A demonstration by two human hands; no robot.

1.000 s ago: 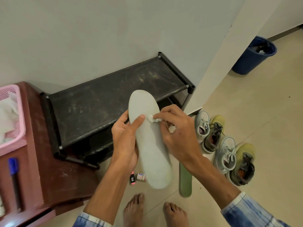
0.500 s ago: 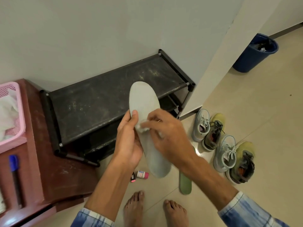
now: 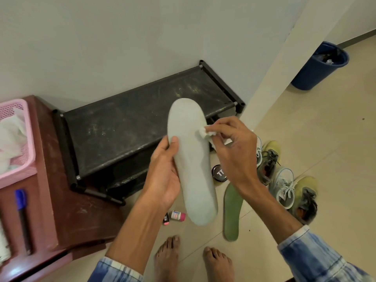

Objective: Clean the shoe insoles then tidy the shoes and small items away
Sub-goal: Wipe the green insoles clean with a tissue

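Wiping grey insole (image 3: 193, 159) | left hand (image 3: 162, 176) grips insole | right hand (image 3: 234, 151) pinches tissue (image 3: 204, 133) | next: rub toward heel, then green insole (image 3: 232, 212)

A round blue plastic bin (image 3: 313, 74) stood on the beige tiled floor (image 3: 325, 139) beside the white wall (image 3: 101, 47). On a reddish-brown wooden table (image 3: 81, 216) sat a pink perforated plastic basket (image 3: 18, 176) holding crumpled white tissues (image 3: 10, 137); near it lay a blue-capped marker pen (image 3: 22, 212).
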